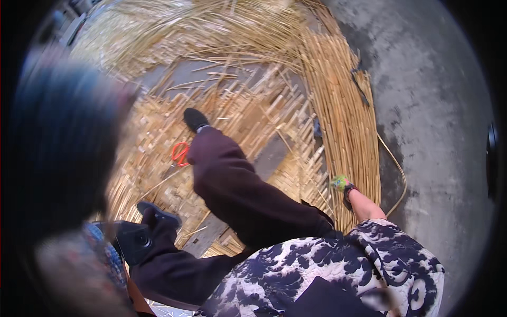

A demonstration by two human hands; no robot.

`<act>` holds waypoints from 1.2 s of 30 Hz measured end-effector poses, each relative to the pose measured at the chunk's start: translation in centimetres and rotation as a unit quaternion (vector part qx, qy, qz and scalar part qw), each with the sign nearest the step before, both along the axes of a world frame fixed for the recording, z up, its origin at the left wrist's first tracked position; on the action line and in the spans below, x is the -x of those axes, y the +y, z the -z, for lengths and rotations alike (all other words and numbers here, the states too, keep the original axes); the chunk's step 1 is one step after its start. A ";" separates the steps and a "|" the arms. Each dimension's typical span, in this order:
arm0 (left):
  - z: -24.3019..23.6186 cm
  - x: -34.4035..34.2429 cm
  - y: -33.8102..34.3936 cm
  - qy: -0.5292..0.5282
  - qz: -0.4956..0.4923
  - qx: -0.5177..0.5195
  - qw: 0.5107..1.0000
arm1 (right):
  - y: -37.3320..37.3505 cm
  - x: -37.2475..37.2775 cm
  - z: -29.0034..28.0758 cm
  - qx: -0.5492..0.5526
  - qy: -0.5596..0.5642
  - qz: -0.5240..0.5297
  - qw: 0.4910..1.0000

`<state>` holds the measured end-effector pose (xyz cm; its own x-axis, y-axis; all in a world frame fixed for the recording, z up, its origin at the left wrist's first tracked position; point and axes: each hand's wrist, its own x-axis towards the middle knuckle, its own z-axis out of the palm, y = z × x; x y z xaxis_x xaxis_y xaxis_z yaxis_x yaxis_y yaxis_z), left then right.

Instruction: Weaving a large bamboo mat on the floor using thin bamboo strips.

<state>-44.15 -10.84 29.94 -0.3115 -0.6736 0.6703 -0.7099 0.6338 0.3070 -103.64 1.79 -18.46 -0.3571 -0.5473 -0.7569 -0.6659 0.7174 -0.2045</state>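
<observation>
Many reeds (348, 124) lie bundled beside the woven mat (248, 119), pointing ahead lengthwise. The gloved right hand (340, 184) stretches forward over them; whether its fingers grip, I can't tell.

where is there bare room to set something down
Widest: the grey floor, bordered on its left by the reed bundle and bent cane. Crowded: the woven mat, with orange-handled scissors and a black shoe on it, and the bundle's near end, by the gloved right hand.
</observation>
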 end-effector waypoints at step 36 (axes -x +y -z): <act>12.0 7.9 -8.4 0.287 0.299 -0.410 0.813 | -29.7 -37.6 -36.4 0.260 -0.845 0.008 0.467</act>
<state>-52.08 -19.26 17.91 -0.5421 -0.8099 0.2240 0.0595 0.2289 0.9716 -66.08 -27.91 17.97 0.5032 -0.8215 0.2682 0.7666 0.2811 -0.5773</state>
